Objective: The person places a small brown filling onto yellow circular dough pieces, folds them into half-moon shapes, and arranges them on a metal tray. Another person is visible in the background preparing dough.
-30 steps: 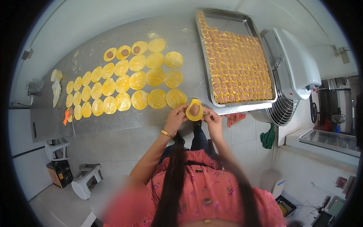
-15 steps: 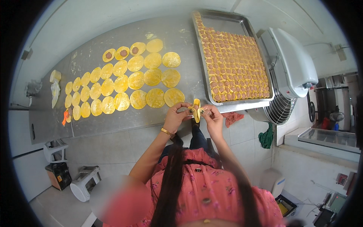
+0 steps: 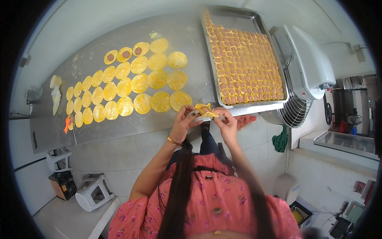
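Between both hands, at the table's near edge, is a yellow dough wrapper [image 3: 205, 110] with brown-pink meat filling showing in its middle. My left hand [image 3: 182, 122] pinches its left end, fingers closed on it. My right hand [image 3: 226, 124] pinches the opposite end the same way. Rows of flat yellow dough rounds [image 3: 160, 102] lie on the steel table to the left. Three rounds at the back carry a ball of meat filling [image 3: 138, 51]. Right of my hands stands a large metal tray [image 3: 241, 17], mostly filled with rows of small open-topped filled dough pieces [image 3: 246, 67].
A white mixer with a wire guard [image 3: 304, 59] stands right of the tray. At the table's left end lie a plastic bag [image 3: 55, 97] and an orange object [image 3: 67, 123]. On the floor are a grey stool [image 3: 92, 195], a red cloth [image 3: 244, 122] and a green cloth [image 3: 279, 140].
The dough wrapper has turned from lengthwise to crosswise and looks more open, its filling showing between raised edges. Both hands still grip it. The view has shifted slightly.
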Tool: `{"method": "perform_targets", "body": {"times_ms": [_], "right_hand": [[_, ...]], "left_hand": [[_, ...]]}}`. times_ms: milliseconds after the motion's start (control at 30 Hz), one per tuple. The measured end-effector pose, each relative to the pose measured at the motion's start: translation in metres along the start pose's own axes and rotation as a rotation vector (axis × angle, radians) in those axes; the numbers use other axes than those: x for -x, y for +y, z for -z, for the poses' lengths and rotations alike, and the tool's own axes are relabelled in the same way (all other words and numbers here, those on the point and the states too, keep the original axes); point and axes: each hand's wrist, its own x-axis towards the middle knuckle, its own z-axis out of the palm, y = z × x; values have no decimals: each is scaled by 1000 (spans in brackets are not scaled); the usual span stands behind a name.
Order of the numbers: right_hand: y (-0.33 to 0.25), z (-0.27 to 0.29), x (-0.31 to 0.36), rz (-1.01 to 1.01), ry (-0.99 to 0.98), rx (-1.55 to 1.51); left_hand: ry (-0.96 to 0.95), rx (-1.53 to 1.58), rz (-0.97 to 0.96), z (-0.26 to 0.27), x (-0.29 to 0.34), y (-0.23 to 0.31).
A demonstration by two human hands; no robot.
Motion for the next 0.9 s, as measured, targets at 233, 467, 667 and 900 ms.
{"method": "perform_targets", "body": {"times_ms": [233,467,667,900], "right_hand": [[24,10,0,-139,62,247],[27,2,-5,129,-28,617],[32,8,-20,229,-146,773],[24,6,-27,241,-197,796]], "left_hand": [[-44,-500,-13,15,-15,-16],[-56,-943,-327,21,-24,-31],[-83,-949,-249,24,-27,-28],[-154,-1302,-305,19,-35,-23]]}}
